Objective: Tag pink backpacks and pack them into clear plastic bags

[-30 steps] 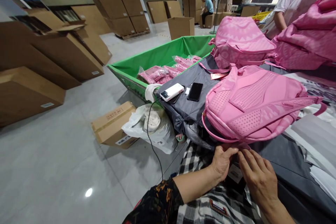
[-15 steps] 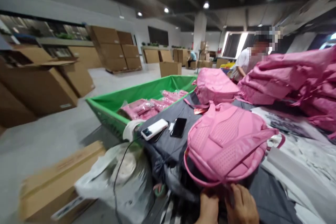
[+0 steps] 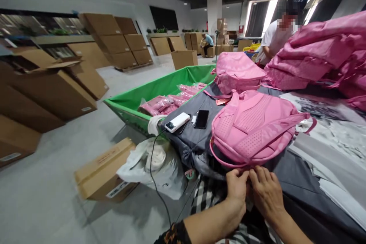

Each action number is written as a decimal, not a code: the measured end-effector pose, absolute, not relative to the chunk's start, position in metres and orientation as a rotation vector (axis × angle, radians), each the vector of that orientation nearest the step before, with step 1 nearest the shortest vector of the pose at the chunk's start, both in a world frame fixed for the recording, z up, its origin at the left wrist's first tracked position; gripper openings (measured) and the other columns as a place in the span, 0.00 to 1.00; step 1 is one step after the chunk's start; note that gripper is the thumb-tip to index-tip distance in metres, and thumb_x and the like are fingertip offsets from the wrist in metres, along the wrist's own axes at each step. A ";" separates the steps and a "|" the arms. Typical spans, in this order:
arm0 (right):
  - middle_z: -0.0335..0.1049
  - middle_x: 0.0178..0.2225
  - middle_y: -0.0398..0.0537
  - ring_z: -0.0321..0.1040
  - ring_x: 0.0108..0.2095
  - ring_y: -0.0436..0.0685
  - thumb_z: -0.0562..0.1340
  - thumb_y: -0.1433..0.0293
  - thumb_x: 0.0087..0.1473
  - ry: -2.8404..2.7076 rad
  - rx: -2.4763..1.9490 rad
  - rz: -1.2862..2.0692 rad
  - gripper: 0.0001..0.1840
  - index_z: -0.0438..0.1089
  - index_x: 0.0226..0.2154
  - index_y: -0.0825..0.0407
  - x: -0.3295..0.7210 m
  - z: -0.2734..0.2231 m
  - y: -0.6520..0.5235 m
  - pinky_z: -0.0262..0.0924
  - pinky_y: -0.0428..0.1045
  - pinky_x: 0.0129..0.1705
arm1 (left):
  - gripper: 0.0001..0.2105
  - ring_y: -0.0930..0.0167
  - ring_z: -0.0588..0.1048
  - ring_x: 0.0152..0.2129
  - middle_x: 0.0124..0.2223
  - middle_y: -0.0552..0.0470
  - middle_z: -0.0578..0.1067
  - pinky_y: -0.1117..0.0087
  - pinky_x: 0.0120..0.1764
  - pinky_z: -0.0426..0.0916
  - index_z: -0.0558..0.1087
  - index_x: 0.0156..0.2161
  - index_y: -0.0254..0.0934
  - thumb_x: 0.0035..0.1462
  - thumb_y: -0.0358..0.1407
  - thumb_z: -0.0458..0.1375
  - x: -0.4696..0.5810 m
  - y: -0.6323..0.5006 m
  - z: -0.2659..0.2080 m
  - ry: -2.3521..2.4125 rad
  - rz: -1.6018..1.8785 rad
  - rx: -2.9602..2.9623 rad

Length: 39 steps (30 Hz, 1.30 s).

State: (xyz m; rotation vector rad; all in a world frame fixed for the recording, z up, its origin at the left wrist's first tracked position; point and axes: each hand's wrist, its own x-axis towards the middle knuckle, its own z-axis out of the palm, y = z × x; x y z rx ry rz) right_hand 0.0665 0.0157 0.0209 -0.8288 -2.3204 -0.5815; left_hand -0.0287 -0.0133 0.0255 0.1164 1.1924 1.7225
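Observation:
A pink backpack [image 3: 254,126] lies on the dark-covered table [image 3: 197,139], its straps and padded back facing up. Its lower edge is at the table's near side. There my left hand [image 3: 236,183] pinches the edge of the backpack with thumb and fingers. Right beside it, my right hand [image 3: 264,187] has its fingers curled on the same edge, close against the left. What exactly lies between the fingertips is hidden. Behind this bag sits another pink backpack [image 3: 238,70], with a red tag [image 3: 223,101] between the two.
Pink backpacks [image 3: 323,53] are heaped at the right, near white sheets [image 3: 337,164]. Left of the table stands a green bin [image 3: 137,91] holding bagged pink items. A white power bank [image 3: 177,122] and a black phone [image 3: 201,119] lie on the table. A co-worker [image 3: 278,36] stands behind.
The view has tilted down and shifted, so more of my forearms shows. Both hands stay at the backpack's lower edge, and the bag lies as before.

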 end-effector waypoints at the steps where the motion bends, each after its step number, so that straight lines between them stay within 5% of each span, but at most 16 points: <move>1: 0.72 0.37 0.54 0.64 0.38 0.60 0.57 0.75 0.59 -2.319 -0.834 -0.585 0.06 0.68 0.34 0.50 0.066 0.023 0.016 0.54 0.53 0.39 | 0.17 0.73 0.71 0.21 0.25 0.48 0.78 0.72 0.27 0.67 0.80 0.23 0.30 0.30 0.40 0.76 -0.029 -0.015 0.029 1.160 1.705 0.126; 4: 0.70 0.31 0.51 0.61 0.34 0.58 0.57 0.75 0.62 -2.263 -0.834 -0.560 0.09 0.65 0.30 0.50 0.066 0.026 0.020 0.51 0.53 0.37 | 0.15 0.73 0.71 0.22 0.26 0.49 0.78 0.73 0.28 0.66 0.81 0.27 0.31 0.33 0.40 0.74 -0.035 -0.025 0.037 1.113 1.695 0.186; 12: 0.70 0.26 0.43 0.65 0.27 0.53 0.54 0.66 0.70 -2.168 -0.875 -0.098 0.16 0.67 0.29 0.50 0.068 0.034 0.028 0.52 0.50 0.32 | 0.15 0.64 0.77 0.41 0.39 0.45 0.82 0.60 0.53 0.68 0.82 0.36 0.33 0.42 0.40 0.70 -0.033 -0.029 0.014 1.017 1.721 0.239; 18: 0.76 0.26 0.45 0.68 0.24 0.54 0.57 0.48 0.64 -2.086 -1.097 0.502 0.25 0.72 0.27 0.49 0.077 0.039 0.035 0.59 0.49 0.30 | 0.19 0.56 0.79 0.47 0.43 0.42 0.83 0.54 0.58 0.66 0.83 0.36 0.36 0.38 0.45 0.75 -0.013 -0.012 -0.001 0.607 1.579 0.126; 25: 0.73 0.22 0.45 0.68 0.23 0.54 0.58 0.47 0.60 -1.919 -1.186 0.835 0.26 0.71 0.24 0.50 0.073 0.041 0.034 0.61 0.48 0.27 | 0.24 0.58 0.78 0.51 0.47 0.41 0.82 0.56 0.61 0.64 0.82 0.43 0.35 0.42 0.47 0.76 -0.028 -0.014 -0.004 0.685 1.560 0.393; 31: 0.78 0.33 0.49 0.71 0.28 0.55 0.60 0.46 0.58 -1.716 -1.301 0.560 0.24 0.76 0.38 0.49 0.134 0.037 0.027 0.65 0.49 0.29 | 0.24 0.62 0.81 0.43 0.44 0.46 0.83 0.64 0.50 0.72 0.80 0.42 0.36 0.40 0.45 0.77 -0.025 -0.014 -0.009 0.931 1.556 0.326; 35: 0.75 0.27 0.49 0.64 0.22 0.55 0.59 0.41 0.53 -1.440 -1.679 0.294 0.29 0.76 0.31 0.49 0.252 0.056 0.023 0.61 0.51 0.26 | 0.30 0.64 0.81 0.37 0.37 0.49 0.83 0.69 0.40 0.75 0.80 0.41 0.38 0.29 0.47 0.79 -0.029 -0.015 -0.021 1.086 1.489 0.202; 39: 0.75 0.28 0.55 0.67 0.28 0.59 0.61 0.43 0.49 -1.105 -1.980 -0.027 0.28 0.76 0.30 0.51 0.383 0.090 0.012 0.58 0.53 0.31 | 0.33 0.64 0.82 0.36 0.37 0.49 0.83 0.70 0.37 0.77 0.79 0.41 0.38 0.24 0.47 0.80 -0.035 -0.009 -0.033 1.124 1.426 0.181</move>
